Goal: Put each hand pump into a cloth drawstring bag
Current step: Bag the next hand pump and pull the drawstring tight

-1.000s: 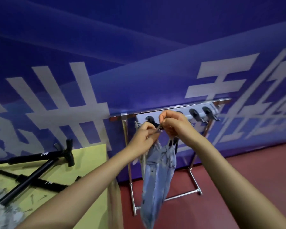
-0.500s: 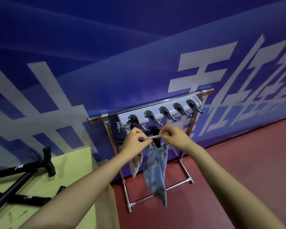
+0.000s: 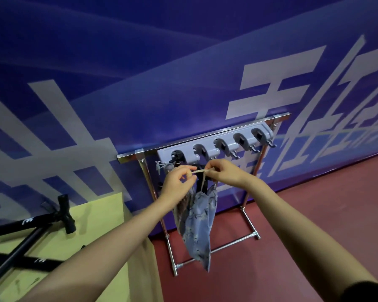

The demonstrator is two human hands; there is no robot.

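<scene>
**Drawstring pulled taut at the hook rack**

Pinched between both hands — a pale drawstring [image 3: 200, 171], stretched level just below a grey hook rack [image 3: 214, 144]. Left hand [image 3: 176, 184] curled at the cord's left end, thumb and forefinger closed on it; right hand [image 3: 224, 172] gripping the right end in the same way. Hung from the cord's middle, a blue patterned cloth bag [image 3: 200, 227], long and narrow, tapering to a point near the floor. Seen at the bag's mouth, a dark shape, likely the top of a hand pump [image 3: 199, 182] — too shadowed to say for certain. Tucked behind and left of that bag, a second patterned bag [image 3: 180, 211], hanging from the rack's left end. Mounted on a chrome frame [image 3: 168, 236] against a blue banner wall [image 3: 140, 73] with large white characters. Lying at far left on a yellow-covered table [image 3: 109, 216] — more black hand pumps [image 3: 31, 234], crossed over one another. Underfoot, red flooring [image 3: 314, 203].
</scene>
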